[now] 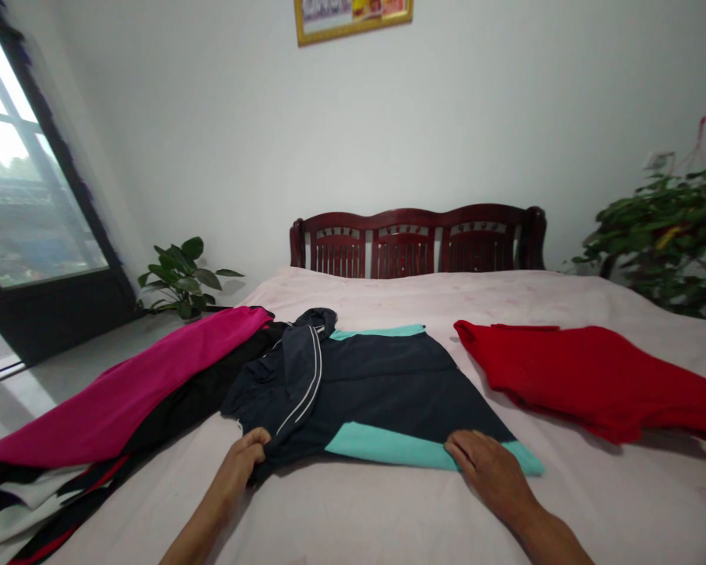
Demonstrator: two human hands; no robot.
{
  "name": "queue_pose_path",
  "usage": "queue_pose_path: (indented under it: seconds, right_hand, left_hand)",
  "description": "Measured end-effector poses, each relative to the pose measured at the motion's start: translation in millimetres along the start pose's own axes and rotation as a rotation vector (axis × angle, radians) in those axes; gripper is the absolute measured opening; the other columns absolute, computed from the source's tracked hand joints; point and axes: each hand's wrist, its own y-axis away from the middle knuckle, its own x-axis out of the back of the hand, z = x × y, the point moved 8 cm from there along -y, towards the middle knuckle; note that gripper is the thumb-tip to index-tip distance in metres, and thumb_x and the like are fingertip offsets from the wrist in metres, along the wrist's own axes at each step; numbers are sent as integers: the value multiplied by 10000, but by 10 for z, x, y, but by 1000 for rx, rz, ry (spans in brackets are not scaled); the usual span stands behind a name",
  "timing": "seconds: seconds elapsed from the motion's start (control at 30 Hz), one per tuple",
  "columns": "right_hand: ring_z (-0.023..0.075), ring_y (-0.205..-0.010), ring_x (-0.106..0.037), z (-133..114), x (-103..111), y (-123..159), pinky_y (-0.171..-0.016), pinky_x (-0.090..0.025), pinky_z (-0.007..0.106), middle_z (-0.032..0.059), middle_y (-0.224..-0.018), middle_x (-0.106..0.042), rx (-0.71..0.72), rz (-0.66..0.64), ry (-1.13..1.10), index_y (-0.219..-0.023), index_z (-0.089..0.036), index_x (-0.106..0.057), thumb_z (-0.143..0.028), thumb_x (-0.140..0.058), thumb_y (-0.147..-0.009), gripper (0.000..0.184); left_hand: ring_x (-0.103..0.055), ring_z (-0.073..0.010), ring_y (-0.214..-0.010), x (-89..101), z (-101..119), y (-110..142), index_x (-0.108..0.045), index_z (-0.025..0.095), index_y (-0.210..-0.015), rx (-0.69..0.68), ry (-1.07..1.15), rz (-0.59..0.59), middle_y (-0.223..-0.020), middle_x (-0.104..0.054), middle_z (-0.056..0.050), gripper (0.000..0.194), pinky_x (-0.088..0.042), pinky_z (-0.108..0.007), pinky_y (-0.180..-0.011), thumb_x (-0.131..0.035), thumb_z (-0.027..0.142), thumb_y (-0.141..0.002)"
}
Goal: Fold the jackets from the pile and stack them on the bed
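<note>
A navy jacket with turquoise panels lies partly folded across the bed in front of me. One sleeve, marked with white stripes, is laid back over its left part. My left hand is closed on the dark cloth at the near left corner. On the near edge, my right hand grips the turquoise panel with bent fingers; its fingertips are partly hidden. The cloth between the two hands lies mostly flat, with some bunching at the left.
Left of the jacket lie magenta and black clothes, with a white and red-trimmed garment nearer me. A red garment rests at the right on the pink sheet. Behind stands a dark wooden headboard, with plants on either side.
</note>
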Motion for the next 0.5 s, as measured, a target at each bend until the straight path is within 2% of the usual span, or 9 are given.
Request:
queue_pose_path:
  seconds: [0.1,0.17,0.23,0.27,0.33,0.37,0.43,0.5]
  right_hand:
    - [184,-774,-627,-2,4,2,-732,-416,317,15,-792,-679,-3,-13,-12,-847,-235,-646,-340,-397,-991,305]
    - [188,-784,-622,-24,26,5,-740,-415,324,22,-803,-678,-9,-31,-25,-850,-230,-645,-336,-386,-990,314]
    - [192,-800,-618,-59,67,10,-755,-415,334,28,-825,-677,-11,-61,-45,-862,-230,-651,-350,-383,-985,319]
    - [195,-811,-616,-68,93,13,-765,-416,340,30,-841,-678,-14,-83,-54,-875,-234,-658,-369,-390,-980,318]
    - [205,-844,-613,-45,149,23,-786,-421,352,29,-876,-679,-26,-144,-74,-912,-254,-678,-422,-446,-948,288]
    - [213,-874,-612,-6,177,32,-807,-427,358,27,-902,-681,-30,-181,-86,-938,-269,-688,-444,-495,-916,262]
    - [229,-955,-607,140,225,68,-871,-436,371,22,-975,-687,-35,-256,-115,-989,-300,-705,-451,-591,-838,243]
    - [246,-1036,-599,375,267,126,-935,-434,384,20,-1065,-689,-55,-305,-140,-1007,-320,-719,-428,-642,-776,267]
  left_hand:
    - [-393,-118,-464,3,2,-5,-432,230,-663,30,18,-14,-517,-411,73,118,-259,-230,-468,-429,296,-565]
    - [-524,-156,-564,15,91,-17,-535,219,-784,-10,-119,36,-604,-521,46,210,-374,-251,-525,-465,346,-633]
    - [-638,-219,-824,-4,271,-23,-597,185,-1025,-104,-326,129,-860,-652,-30,426,-485,-309,-708,-520,448,-699]
    - [-637,-248,-978,-49,382,-21,-579,166,-1152,-157,-441,172,-1036,-661,-79,546,-491,-338,-819,-539,498,-722]
    - [-575,-292,-1177,-212,575,-31,-492,144,-1331,-221,-670,216,-1298,-573,-147,705,-454,-379,-949,-549,548,-757]
    - [-563,-312,-1204,-311,639,-52,-456,141,-1377,-223,-776,217,-1353,-535,-168,736,-446,-399,-960,-547,552,-773]
    - [-593,-354,-1158,-479,693,-127,-486,123,-1352,-179,-927,197,-1335,-544,-205,705,-452,-432,-930,-576,517,-775]
    - [-637,-381,-1058,-571,662,-230,-609,92,-1170,-117,-945,156,-1186,-632,-229,543,-460,-446,-886,-614,446,-759]
